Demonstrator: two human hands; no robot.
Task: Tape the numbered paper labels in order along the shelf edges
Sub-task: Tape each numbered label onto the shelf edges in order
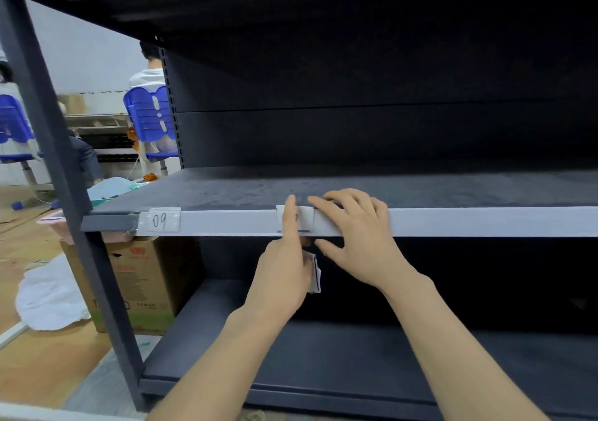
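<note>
A dark metal shelf unit fills the view, its grey upright post [48,113] on the left. Past the post are a wooden floor [38,365], a cardboard box [142,278], a crumpled white cloth [48,294] and a blue chair [152,116] with someone seated on it, back to the camera. The middle shelf carries a pale edge strip [226,223] along its front. Near the strip's left end the label "09" [160,220] is stuck flat under clear tape. Well to its right on the same strip is a second label [305,216], whose number is hidden by a finger.

The left hand [284,271] reaches up from below the shelf, with its index finger straight and pressing on the middle of that second label. Its other fingers are curled round a small stack of papers [316,275] held just under the shelf (only a white edge with a blue line shows). The right hand [359,229] holds nothing. Its fingers are spread and lie over the top of the strip just right of the label, the index fingertip at the label's upper right corner and the thumb below the strip. The lower shelf [323,356] lies beneath both forearms.
</note>
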